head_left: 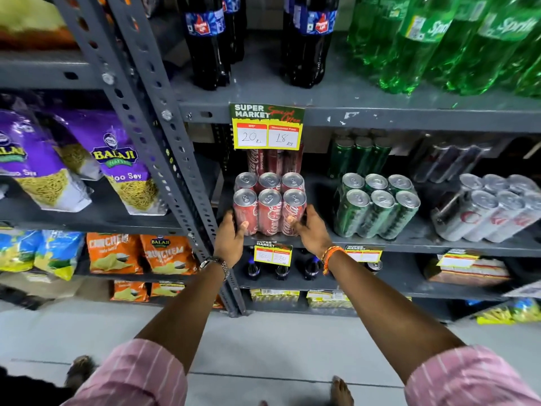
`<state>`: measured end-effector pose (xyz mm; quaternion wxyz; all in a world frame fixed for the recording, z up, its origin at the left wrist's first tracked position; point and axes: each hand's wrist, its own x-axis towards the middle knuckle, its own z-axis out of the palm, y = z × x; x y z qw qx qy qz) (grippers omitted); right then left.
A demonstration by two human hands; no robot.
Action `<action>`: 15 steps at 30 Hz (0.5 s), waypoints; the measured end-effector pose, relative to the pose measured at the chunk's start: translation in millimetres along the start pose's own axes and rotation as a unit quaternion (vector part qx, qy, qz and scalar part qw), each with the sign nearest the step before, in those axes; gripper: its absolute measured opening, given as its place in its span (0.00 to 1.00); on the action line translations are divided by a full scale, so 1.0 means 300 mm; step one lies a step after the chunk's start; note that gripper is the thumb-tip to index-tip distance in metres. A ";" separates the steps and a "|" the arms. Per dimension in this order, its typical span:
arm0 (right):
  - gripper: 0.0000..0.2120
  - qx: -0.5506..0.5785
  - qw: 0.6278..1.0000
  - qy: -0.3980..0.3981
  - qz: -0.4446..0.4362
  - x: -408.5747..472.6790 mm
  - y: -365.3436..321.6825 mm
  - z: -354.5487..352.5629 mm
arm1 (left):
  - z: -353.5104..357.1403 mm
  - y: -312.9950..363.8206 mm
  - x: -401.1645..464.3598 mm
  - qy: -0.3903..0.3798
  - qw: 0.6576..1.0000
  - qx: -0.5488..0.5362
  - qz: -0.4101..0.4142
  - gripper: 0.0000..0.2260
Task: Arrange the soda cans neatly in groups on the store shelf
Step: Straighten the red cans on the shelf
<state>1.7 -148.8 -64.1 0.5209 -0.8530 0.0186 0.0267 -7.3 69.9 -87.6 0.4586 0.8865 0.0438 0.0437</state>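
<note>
A block of several red cola cans (269,206) stands upright at the front left of the grey can shelf (424,244), with more red cans behind it. My left hand (231,235) grips the block's left side. My right hand (311,230) presses against its right side, thumb on the front can. To the right stands a group of green cans (377,206), leaning a little. Further right is a group of silver cans (491,209), tilted forward.
A yellow price tag (267,127) hangs from the shelf above, in front of the rear red cans. Dark cola bottles (207,39) and green bottles (439,39) stand on that upper shelf. A perforated steel upright (164,136) separates snack bags (123,165) on the left.
</note>
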 end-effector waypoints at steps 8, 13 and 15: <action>0.16 -0.018 1.000 0.003 0.014 0.006 0.005 0.008 | 0.005 0.014 -0.009 -0.002 1.000 0.004 -0.012 0.19; 0.17 -0.024 0.999 -0.007 0.046 -0.006 -0.025 0.002 | -0.013 0.048 -0.019 -0.013 0.999 0.009 -0.035 0.18; 0.24 -0.010 0.999 -0.001 0.038 -0.017 -0.015 0.002 | 0.006 0.052 -0.033 -0.003 1.000 0.011 -0.021 0.21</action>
